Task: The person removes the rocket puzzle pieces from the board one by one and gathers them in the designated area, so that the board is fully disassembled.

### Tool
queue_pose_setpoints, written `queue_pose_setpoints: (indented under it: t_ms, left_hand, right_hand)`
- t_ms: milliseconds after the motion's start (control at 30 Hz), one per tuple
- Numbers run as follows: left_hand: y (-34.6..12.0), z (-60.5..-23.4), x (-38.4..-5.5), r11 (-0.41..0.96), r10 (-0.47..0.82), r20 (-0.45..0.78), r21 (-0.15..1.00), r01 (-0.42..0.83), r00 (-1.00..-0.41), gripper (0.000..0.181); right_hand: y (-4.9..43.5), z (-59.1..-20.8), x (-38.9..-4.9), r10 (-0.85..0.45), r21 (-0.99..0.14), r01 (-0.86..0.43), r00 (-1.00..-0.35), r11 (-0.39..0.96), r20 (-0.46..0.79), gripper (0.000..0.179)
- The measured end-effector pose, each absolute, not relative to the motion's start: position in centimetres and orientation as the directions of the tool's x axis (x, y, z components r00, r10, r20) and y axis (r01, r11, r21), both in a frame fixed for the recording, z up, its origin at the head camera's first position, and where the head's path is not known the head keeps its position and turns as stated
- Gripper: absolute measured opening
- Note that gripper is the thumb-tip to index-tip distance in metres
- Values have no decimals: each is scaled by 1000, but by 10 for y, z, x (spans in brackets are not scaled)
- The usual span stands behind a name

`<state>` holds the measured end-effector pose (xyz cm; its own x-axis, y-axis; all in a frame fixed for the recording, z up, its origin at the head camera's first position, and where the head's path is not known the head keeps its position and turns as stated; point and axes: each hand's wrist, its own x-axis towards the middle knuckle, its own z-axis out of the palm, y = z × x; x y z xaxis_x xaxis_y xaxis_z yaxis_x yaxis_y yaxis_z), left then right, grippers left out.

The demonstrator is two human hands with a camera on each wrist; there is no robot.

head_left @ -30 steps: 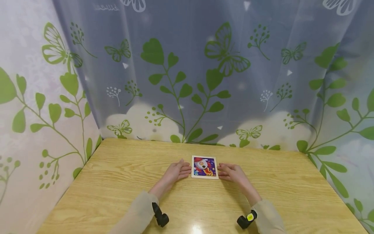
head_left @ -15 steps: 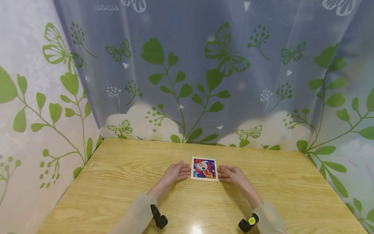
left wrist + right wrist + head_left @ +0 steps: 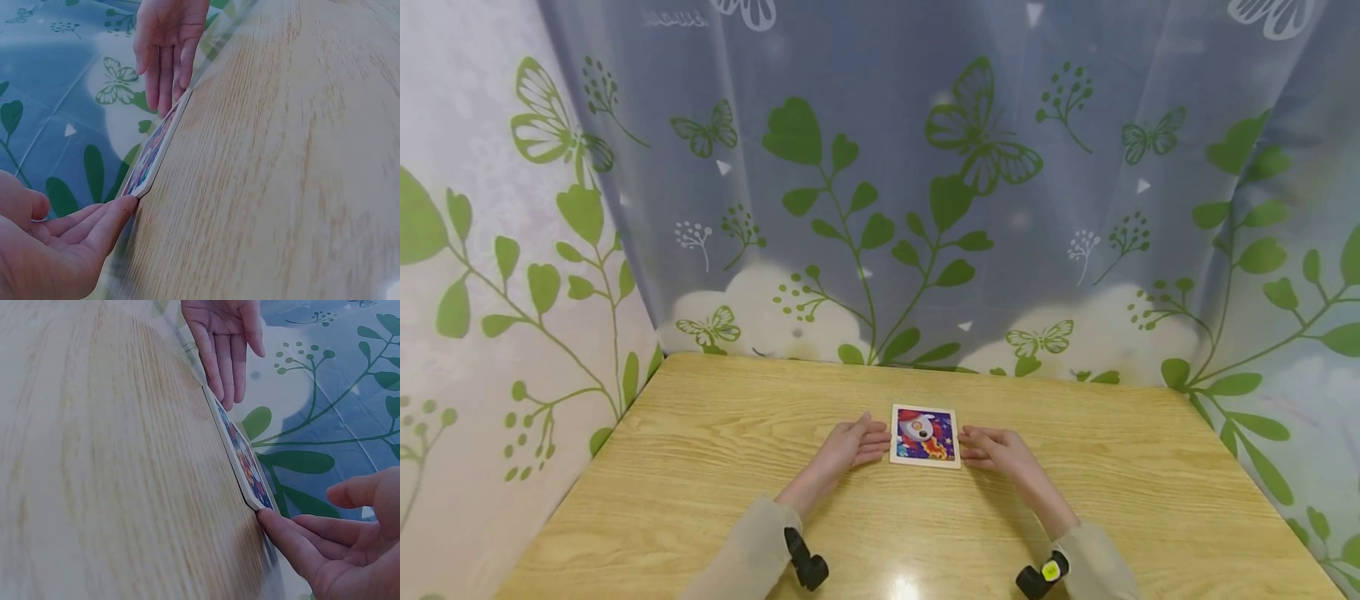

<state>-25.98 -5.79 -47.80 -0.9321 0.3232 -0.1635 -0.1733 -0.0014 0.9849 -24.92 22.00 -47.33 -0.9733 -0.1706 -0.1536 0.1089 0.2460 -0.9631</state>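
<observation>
- The picture tile looks flat on the wooden table, picture side up, between the two hands and nearer the curtain than the sleeves.
- The left hand and right hand are apart, palms facing each other, fingers nearly straight; neither wraps round anything, and the thumbs are clear of the tile.
- In the wrist views, the fingertips of the left hand touch one side near a corner, and the fingertips of the right hand meet the opposite side likewise (how hard they press cannot be told).
- To guide the tile well, the push from both sides should be even; a stronger push from one hand would probably slide or turn it.
- Contact level with the middle of each edge would likely steer it straighter than contact near the corners.
- Fingertips are best low, against the edge rather than under it, as the tile seems thin and could tip up.
- If it needs lifting, a thumb on top would probably hold more surely than straight fingers alone.
</observation>
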Motion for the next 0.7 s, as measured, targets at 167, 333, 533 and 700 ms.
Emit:
queue_pose_setpoints:
  t_ms: [167,333,533,700]
  left_hand:
    - [-59,-478,-258,-5,321,-169,984,-180,-932,58]
    - [-61,-480,-256,-12,322,-165,984,-179,-932,59]
    - [-62,-479,-254,-18,315,-181,980,-197,-932,58]
    - [-62,-478,-252,-27,318,-190,977,-210,-929,58]
  right_hand:
    - [220,-474,-248,-170,-964,120,-972,236,-163,47]
    - [220,-474,-246,-185,-967,113,-970,228,-157,48]
    - [221,-472,-242,-203,-969,103,-967,226,-150,49]
    - [221,-473,-240,-205,-969,104,-967,224,-151,49]
